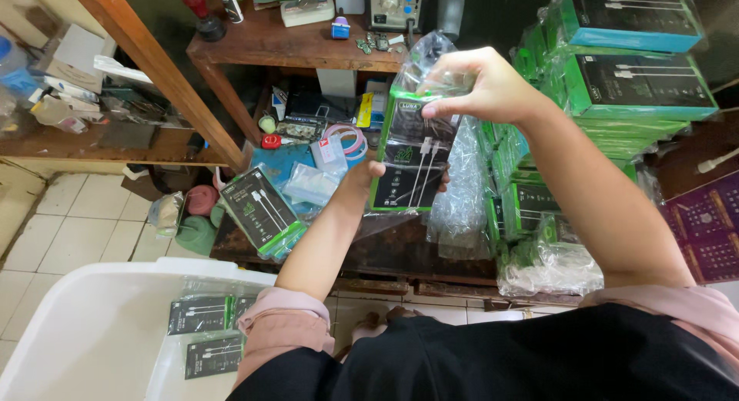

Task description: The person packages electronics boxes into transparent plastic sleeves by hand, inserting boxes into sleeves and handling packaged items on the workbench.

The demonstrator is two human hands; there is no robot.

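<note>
Nearest, at 7 o'clock, a white bin (85, 324) holds several bagged black-and-green boxes (202, 314) lying flat. Above it, near centre, both hands carry one box (408, 158), black-faced with green edges, upright and half sleeved in a clear bag (454, 193). The left hand (368, 178) sits at the box's lower left corner, fingers curled behind it, thumb on the front. The right hand (481, 85) is pinched closed at the top edge, gripping box top and bag mouth together. Judged: the box is light, stiff card, safe to take by its long edges; the film is soft and slippery and will bunch or slide if held alone, so hold it against the card. At 9 o'clock from the box a like box (260, 208) lies tilted at the edge of the low desk (385, 255), among small clutter. At 2 to 3 o'clock, stacked green boxes (616, 85) stand close to the right forearm, so room there is tight. Open room lies leftward and down toward the bin. Farther, at 12 o'clock, a wooden shelf (292, 43) carries small tools.
</note>
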